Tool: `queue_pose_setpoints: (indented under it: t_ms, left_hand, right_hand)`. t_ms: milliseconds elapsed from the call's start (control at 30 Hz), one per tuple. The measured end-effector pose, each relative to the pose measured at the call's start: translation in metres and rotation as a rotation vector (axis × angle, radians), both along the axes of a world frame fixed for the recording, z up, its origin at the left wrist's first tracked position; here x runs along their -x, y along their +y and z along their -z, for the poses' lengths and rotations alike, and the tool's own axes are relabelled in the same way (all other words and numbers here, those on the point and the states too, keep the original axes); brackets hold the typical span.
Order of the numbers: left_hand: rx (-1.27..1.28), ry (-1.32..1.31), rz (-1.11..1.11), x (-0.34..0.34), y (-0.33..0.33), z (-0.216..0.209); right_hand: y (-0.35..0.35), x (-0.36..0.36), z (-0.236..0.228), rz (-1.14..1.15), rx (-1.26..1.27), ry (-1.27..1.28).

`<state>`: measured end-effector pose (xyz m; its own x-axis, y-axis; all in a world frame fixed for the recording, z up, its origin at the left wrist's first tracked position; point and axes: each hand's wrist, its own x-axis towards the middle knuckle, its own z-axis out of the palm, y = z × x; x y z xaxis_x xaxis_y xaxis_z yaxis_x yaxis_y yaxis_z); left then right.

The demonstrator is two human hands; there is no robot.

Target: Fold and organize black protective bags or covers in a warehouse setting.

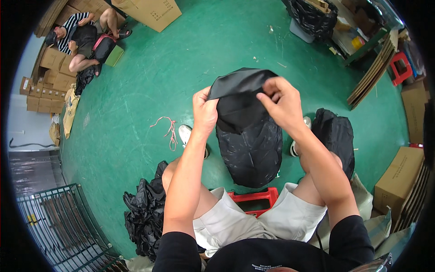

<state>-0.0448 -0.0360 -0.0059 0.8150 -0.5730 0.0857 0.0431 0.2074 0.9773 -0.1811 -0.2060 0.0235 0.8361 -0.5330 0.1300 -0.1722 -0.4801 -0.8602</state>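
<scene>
Your L hand [205, 110] is pinching the left edge of the blk cloth [240, 84], grip narrow. Your R hand [286, 102] is at the cloth's right side, thumb & fingers curled, bit blurred; can't tell if it's got hold. Cloth's over the far end of a blk bundle [249, 156], btwn your shoes [185, 134], just ahead of the red stool [253, 199]. Pink string [171, 131] lies out L, crumpled heap [145, 213] by your L leg, 2nd bundle [335, 140] by your R.

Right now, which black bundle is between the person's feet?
The middle bundle, nearest the left hand and right hand; the other bundle is outside the right leg, the crumpled heap outside the left.
</scene>
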Motion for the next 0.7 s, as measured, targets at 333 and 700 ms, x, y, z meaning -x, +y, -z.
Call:
queue_pose_setpoints:
  t_ms: [333, 700]
  left_hand:
    - [-0.080, 0.017, 0.218, 0.013, 0.000, -0.004]
    - [-0.375, -0.273, -0.092, -0.012, 0.006, 0.010]
  right_hand:
    - [0.011, -0.006, 0.008, -0.258, 0.023, -0.097]
    - [-0.006, 0.000, 0.002, -0.135, -0.689, -0.131]
